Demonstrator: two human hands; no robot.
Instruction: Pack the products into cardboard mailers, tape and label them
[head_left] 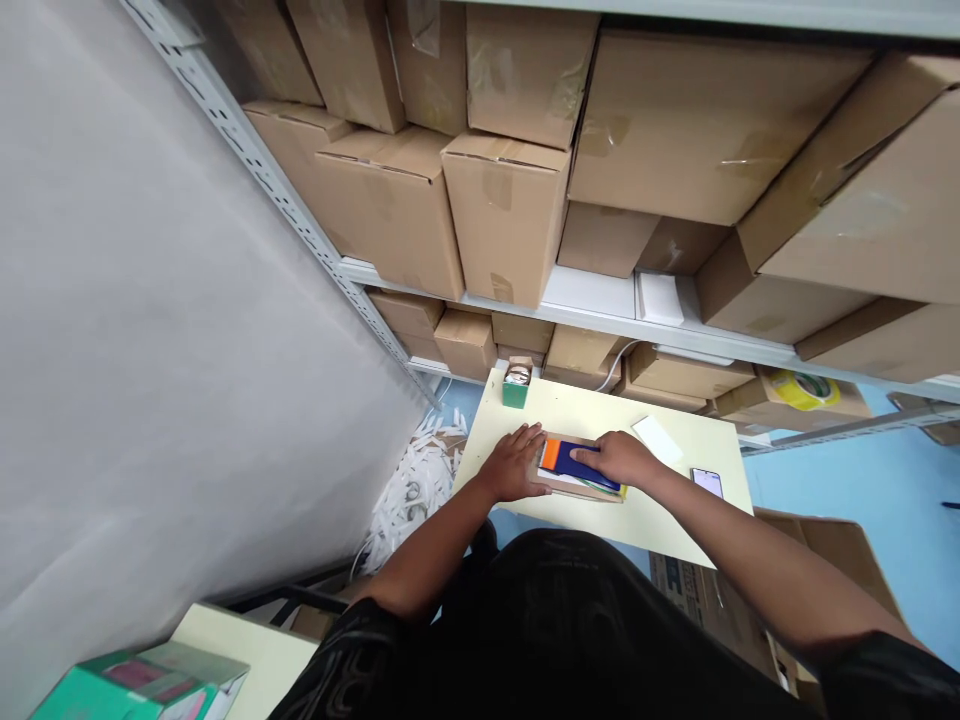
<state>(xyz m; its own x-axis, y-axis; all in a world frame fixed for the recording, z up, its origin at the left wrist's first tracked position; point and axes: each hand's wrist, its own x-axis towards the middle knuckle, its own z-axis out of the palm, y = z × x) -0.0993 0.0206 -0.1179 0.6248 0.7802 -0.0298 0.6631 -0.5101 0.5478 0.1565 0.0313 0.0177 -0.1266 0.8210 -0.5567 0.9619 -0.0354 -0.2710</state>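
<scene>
On the pale yellow table (697, 430) lies a small, shallow cardboard box (571, 490) with white material showing along its near side. My left hand (514, 465) spans the box's left end, fingers at the far side and thumb at the near side, gripping it. Over the box is a flat dark-blue item with an orange end (574, 460); its exact kind is unclear. My right hand (619, 458) is closed on its right part, thumb on top. A bit of yellow and a green line show beneath it, partly hidden.
A green box (516, 388) stands at the table's far left corner. A white card (658, 438) and a phone (706, 482) lie to the right. Shelves of cardboard boxes (506, 215) rise behind, with yellow tape (806, 390). White paper strips (412, 495) pile by the wall.
</scene>
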